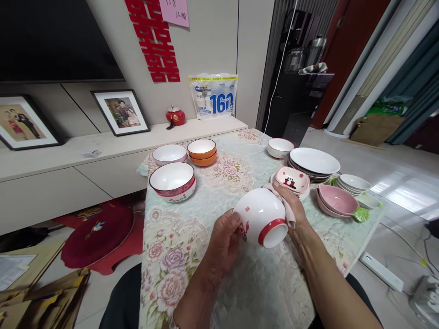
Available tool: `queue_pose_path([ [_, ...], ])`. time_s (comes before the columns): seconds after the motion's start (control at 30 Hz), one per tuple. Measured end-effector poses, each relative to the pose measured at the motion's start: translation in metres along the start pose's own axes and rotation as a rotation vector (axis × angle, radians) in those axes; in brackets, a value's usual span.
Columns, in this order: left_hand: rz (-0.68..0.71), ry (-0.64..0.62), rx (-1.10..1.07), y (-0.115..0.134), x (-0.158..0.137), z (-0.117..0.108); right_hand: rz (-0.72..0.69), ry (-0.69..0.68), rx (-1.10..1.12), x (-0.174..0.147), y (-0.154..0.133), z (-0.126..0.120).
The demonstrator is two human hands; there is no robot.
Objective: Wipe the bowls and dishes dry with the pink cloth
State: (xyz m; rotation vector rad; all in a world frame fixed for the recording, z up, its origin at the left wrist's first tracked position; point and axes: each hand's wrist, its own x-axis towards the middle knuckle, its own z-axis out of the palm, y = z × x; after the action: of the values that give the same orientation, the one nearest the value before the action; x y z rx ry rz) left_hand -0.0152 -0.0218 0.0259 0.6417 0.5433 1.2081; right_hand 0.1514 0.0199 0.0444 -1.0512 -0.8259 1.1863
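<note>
A white bowl [257, 210] with a red foot ring and red markings is held tilted above the table, its base turned towards me. My left hand [226, 233] grips the bowl's left side, thumb on the outer wall. On the opposite side, my right hand [293, 208] presses a pale pink cloth [287, 210] against the bowl; the fingers behind it are hidden. Just beyond my right hand sits a pink cat-printed dish [293, 179] on other dishes.
Stacked bowls [173, 180] and orange bowls [202, 153] stand at the left on the flowered tablecloth [174, 256]. At the right are white plates [314, 160], a small white bowl [280, 147], pink leaf-shaped dishes [338, 200] and small white dishes [355, 183]. A cabinet [154, 132] borders the far side.
</note>
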Motion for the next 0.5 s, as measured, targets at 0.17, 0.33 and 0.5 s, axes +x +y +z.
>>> queue_pose_path([
  [0.17, -0.141, 0.017, 0.116, 0.005, 0.001, -0.005, -0.046, -0.12, -0.224, 0.002, -0.002, -0.008],
  [0.33, -0.073, 0.075, 0.166, 0.001, 0.002, -0.005, -0.277, -0.195, -0.474, -0.001, -0.004, -0.005],
  [0.5, 0.024, 0.116, 0.151, -0.005, 0.002, -0.004, -0.727, -0.264, -0.804, -0.023, -0.005, 0.017],
])
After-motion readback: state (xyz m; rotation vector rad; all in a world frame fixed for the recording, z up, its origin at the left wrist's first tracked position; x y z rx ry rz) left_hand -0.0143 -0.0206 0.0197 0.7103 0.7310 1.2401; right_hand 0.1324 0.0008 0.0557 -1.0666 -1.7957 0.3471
